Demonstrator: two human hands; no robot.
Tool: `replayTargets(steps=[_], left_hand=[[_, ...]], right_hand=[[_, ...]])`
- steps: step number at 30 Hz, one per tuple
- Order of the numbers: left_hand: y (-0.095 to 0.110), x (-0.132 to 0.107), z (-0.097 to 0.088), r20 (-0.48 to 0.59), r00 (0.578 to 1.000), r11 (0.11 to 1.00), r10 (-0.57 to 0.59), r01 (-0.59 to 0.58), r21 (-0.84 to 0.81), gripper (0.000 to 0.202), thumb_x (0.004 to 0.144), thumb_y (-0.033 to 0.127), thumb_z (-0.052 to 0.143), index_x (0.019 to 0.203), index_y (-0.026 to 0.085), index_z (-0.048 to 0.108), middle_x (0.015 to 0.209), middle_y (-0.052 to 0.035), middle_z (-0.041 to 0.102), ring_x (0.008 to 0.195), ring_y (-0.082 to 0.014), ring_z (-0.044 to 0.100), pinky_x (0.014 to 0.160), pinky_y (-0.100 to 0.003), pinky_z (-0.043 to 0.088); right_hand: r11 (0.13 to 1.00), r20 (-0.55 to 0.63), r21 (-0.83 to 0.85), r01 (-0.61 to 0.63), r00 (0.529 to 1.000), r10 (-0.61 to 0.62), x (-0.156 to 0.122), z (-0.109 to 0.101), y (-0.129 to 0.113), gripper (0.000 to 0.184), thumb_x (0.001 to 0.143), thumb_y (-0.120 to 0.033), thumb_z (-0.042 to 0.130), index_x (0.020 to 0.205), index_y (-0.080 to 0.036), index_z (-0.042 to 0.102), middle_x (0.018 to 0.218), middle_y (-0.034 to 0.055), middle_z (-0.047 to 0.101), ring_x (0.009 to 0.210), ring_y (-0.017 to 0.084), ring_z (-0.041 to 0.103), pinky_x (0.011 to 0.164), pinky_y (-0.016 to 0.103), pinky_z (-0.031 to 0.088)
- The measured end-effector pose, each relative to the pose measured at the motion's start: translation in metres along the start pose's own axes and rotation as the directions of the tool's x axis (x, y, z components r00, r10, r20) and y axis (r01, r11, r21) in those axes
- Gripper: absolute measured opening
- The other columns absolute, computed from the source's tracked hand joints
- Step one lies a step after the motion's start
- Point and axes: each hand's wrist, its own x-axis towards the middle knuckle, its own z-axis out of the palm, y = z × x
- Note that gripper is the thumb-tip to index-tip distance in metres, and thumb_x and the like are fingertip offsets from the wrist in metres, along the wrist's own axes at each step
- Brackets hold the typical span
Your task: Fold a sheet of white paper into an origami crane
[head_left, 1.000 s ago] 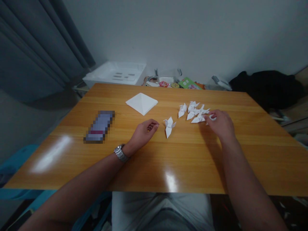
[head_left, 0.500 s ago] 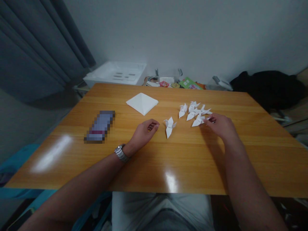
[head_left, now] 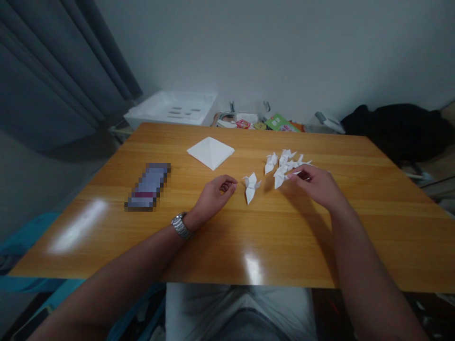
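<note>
My right hand [head_left: 316, 185] pinches a white paper crane [head_left: 280, 178] just above the wooden table [head_left: 227, 227], at the near edge of a cluster of several paper cranes [head_left: 286, 160]. A single paper crane [head_left: 250, 186] lies between my hands. Resting on the table just left of that crane, my left hand [head_left: 213, 195] has its fingers loosely curled with nothing in them; a metal watch [head_left: 181, 226] is on its wrist. A stack of white square paper [head_left: 211, 152] sits farther back, left of centre.
A blurred-out rectangular object [head_left: 148, 185] lies on the table's left part. Behind the table are a white tray [head_left: 172, 108], small colourful packets [head_left: 263, 123] and a black bag [head_left: 394, 128]. A dark curtain [head_left: 53, 71] hangs at the left.
My right hand has picked a crane from the cluster's right side and carried it leftward toward the single crane. My left hand has stayed put.
</note>
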Motion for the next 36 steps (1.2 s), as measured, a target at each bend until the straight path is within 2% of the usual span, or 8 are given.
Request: replayTargets(steps=[4, 8, 12, 16, 21, 26, 31, 36], left_hand=[[-0.003, 0.001, 0.003, -0.01, 1.0, 1.0, 0.017, -0.017, 0.019, 0.018, 0.096, 0.032, 0.06, 0.106, 0.019, 0.068, 0.098, -0.0039, 0.073, 0.087, -0.0167, 0.07, 0.081, -0.031, 0.058], [-0.007, 0.005, 0.006, -0.026, 0.998, 0.998, 0.056, -0.055, 0.021, 0.019, 0.096, 0.03, 0.061, 0.111, 0.019, 0.066, 0.102, -0.005, 0.072, 0.092, -0.0168, 0.069, 0.086, -0.032, 0.058], [-0.009, 0.013, 0.01, -0.071, 0.991, 0.993, 0.111, -0.108, 0.038, 0.021, 0.095, 0.027, 0.064, 0.113, 0.017, 0.065, 0.107, -0.0071, 0.069, 0.098, -0.018, 0.068, 0.091, -0.034, 0.058], [-0.008, 0.019, 0.013, -0.046, 0.989, 0.985, 0.142, -0.136, 0.111, 0.021, 0.094, 0.026, 0.065, 0.113, 0.016, 0.067, 0.108, -0.0082, 0.069, 0.101, -0.0191, 0.066, 0.093, -0.036, 0.057], [-0.003, 0.02, 0.014, -0.001, 0.989, 0.983, 0.148, -0.147, 0.114, 0.024, 0.094, 0.028, 0.067, 0.116, 0.017, 0.068, 0.113, -0.0094, 0.07, 0.105, -0.02, 0.065, 0.097, -0.037, 0.054], [-0.002, 0.021, 0.015, 0.016, 0.991, 0.988, 0.133, -0.134, 0.074, 0.025, 0.096, 0.03, 0.066, 0.117, 0.018, 0.069, 0.114, -0.0087, 0.07, 0.107, -0.0201, 0.065, 0.098, -0.038, 0.054], [-0.007, 0.025, 0.018, 0.015, 0.994, 0.994, 0.107, -0.107, 0.021, 0.022, 0.094, 0.029, 0.068, 0.112, 0.018, 0.071, 0.112, -0.0079, 0.07, 0.104, -0.0187, 0.066, 0.095, -0.035, 0.055], [-0.009, 0.027, 0.019, 0.028, 0.988, 0.987, 0.153, -0.154, 0.048, 0.015, 0.094, 0.03, 0.068, 0.104, 0.019, 0.072, 0.107, -0.0062, 0.071, 0.102, -0.0192, 0.065, 0.094, -0.036, 0.053]], right_hand=[[0.974, 0.012, 0.226, -0.02, 1.0, 0.018, 0.0, 0.007, -0.01, 0.03, 0.087, -0.053, 0.069, 0.089, -0.023, 0.069, 0.085, 0.0057, 0.072, 0.072, 0.021, 0.064, 0.066, 0.035, 0.051], [0.847, 0.079, 0.519, -0.117, 0.993, 0.089, -0.002, 0.018, -0.02, 0.034, 0.085, -0.057, 0.072, 0.084, -0.023, 0.066, 0.076, 0.0021, 0.068, 0.069, 0.017, 0.063, 0.062, 0.03, 0.053], [0.737, 0.135, 0.645, -0.201, 0.98, 0.149, -0.002, 0.033, -0.024, 0.034, 0.081, -0.056, 0.078, 0.083, -0.024, 0.067, 0.076, 0.0015, 0.069, 0.071, 0.017, 0.067, 0.063, 0.029, 0.056], [0.659, 0.124, 0.721, -0.214, 0.976, 0.181, -0.004, 0.047, -0.028, 0.032, 0.08, -0.053, 0.081, 0.085, -0.024, 0.068, 0.081, 0.0009, 0.072, 0.074, 0.017, 0.07, 0.066, 0.029, 0.058], [0.544, 0.155, 0.8, -0.253, 0.963, 0.219, -0.006, 0.055, -0.038, 0.035, 0.075, -0.052, 0.084, 0.086, -0.024, 0.067, 0.081, 0.0016, 0.074, 0.076, 0.017, 0.073, 0.069, 0.029, 0.059], [0.548, 0.2, 0.779, -0.305, 0.949, 0.245, -0.007, 0.059, -0.038, 0.04, 0.072, -0.057, 0.084, 0.085, -0.024, 0.065, 0.085, 0.0047, 0.077, 0.076, 0.018, 0.073, 0.068, 0.031, 0.06], [0.507, 0.242, 0.796, -0.331, 0.941, 0.235, -0.008, 0.063, -0.038, 0.033, 0.074, -0.048, 0.084, 0.089, -0.023, 0.067, 0.086, 0.0036, 0.077, 0.077, 0.017, 0.073, 0.069, 0.029, 0.06], [0.473, 0.257, 0.812, -0.341, 0.938, 0.234, -0.009, 0.064, -0.042, 0.03, 0.074, -0.043, 0.084, 0.088, -0.023, 0.067, 0.083, 0.0022, 0.076, 0.075, 0.016, 0.072, 0.066, 0.027, 0.058]])
